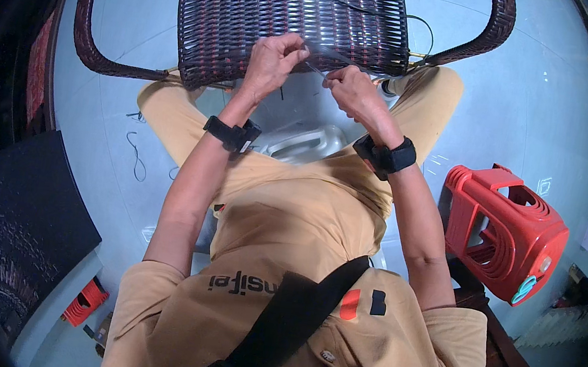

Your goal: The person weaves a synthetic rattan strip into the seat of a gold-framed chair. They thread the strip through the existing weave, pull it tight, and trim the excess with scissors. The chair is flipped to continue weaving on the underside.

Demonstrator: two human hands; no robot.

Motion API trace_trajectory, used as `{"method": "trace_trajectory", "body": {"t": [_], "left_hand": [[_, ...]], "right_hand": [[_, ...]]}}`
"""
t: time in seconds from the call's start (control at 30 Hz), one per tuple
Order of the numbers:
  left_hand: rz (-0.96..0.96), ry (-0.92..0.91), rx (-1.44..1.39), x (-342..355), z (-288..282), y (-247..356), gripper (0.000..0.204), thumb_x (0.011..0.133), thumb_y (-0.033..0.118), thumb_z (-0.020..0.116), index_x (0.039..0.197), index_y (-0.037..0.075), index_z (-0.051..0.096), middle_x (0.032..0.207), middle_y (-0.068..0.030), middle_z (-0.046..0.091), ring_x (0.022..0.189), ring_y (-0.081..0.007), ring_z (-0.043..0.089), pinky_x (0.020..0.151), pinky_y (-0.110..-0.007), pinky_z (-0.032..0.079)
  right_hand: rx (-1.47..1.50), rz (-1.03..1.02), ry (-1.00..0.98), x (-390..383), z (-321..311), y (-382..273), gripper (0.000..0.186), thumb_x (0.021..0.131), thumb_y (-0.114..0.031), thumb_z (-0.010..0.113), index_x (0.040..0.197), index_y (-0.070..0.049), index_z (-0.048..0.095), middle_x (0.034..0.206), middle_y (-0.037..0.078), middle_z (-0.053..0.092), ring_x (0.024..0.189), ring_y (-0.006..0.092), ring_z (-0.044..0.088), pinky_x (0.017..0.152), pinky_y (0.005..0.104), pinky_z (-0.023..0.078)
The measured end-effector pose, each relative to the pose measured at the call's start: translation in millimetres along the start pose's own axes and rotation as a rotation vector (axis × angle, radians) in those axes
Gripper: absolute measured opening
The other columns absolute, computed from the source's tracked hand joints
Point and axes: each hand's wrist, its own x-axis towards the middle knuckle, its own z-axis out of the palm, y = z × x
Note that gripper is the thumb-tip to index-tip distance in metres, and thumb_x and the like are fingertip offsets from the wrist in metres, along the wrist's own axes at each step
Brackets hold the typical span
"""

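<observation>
A dark brown woven chair (pixel 292 9) lies just beyond my knees, its woven panel facing me. My left hand (pixel 273 64) is at the near edge of that panel, thumb and fingertips pinched together on a thin strand (pixel 316 68). To its right, my right hand (pixel 357 96) has its fingers curled closed around the same strand, which runs short and slanting between both hands. A dark loose strand end (pixel 372 9) lies across the weave and loops out past the panel's right side. What the fingertips grip is partly hidden.
Curved woven arms, left (pixel 87 22) and right (pixel 496 32), flank the panel. A red plastic stool (pixel 506 233) lies at the right. A pale plastic object (pixel 305 145) sits between my legs. A cord scrap (pixel 139 158) lies on the floor, and a dark woven panel (pixel 22 218) stands left.
</observation>
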Motion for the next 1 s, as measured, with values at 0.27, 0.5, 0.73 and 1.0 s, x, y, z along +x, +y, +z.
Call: {"method": "trace_trajectory", "body": {"t": [0.27,0.5,0.73,1.0], "left_hand": [[0.124,-0.168,0.075,30,2,-11,0.019,0.08,0.018,0.062,0.075,0.0,0.06,0.056,-0.008,0.054,0.051,-0.0158,0.05,0.052,-0.033,0.041],[0.069,-0.13,0.094,23,5,-6,0.016,0.08,0.017,0.062,0.076,0.002,0.062,0.056,-0.0064,0.055,0.052,-0.0149,0.054,0.053,-0.032,0.043],[-0.03,-0.165,-0.108,25,7,-8,0.015,0.08,0.014,0.063,0.077,-0.001,0.062,0.057,-0.0041,0.058,0.054,-0.011,0.058,0.05,-0.028,0.045],[-0.1,-0.149,-0.19,28,14,-17,0.016,0.083,0.009,0.061,0.07,0.002,0.056,0.061,-0.0012,0.057,0.052,-0.0065,0.053,0.048,-0.023,0.043]], "right_hand": [[-0.175,-0.396,0.25,14,17,36,0.026,0.086,-0.015,0.046,0.101,-0.009,0.067,0.071,0.018,0.064,0.056,0.0304,0.063,0.051,0.0395,0.049],[-0.242,-0.278,0.319,-12,23,17,0.021,0.079,-0.013,0.048,0.089,-0.008,0.066,0.078,0.023,0.064,0.074,0.0394,0.063,0.067,0.0477,0.05],[-0.219,-0.285,0.339,-10,28,24,0.02,0.081,-0.013,0.047,0.088,-0.008,0.064,0.076,0.023,0.062,0.072,0.0396,0.062,0.065,0.0484,0.05],[-0.259,-0.253,0.392,-25,23,23,0.018,0.082,-0.018,0.053,0.09,-0.008,0.066,0.07,0.022,0.062,0.068,0.0389,0.062,0.063,0.0465,0.05]]}}
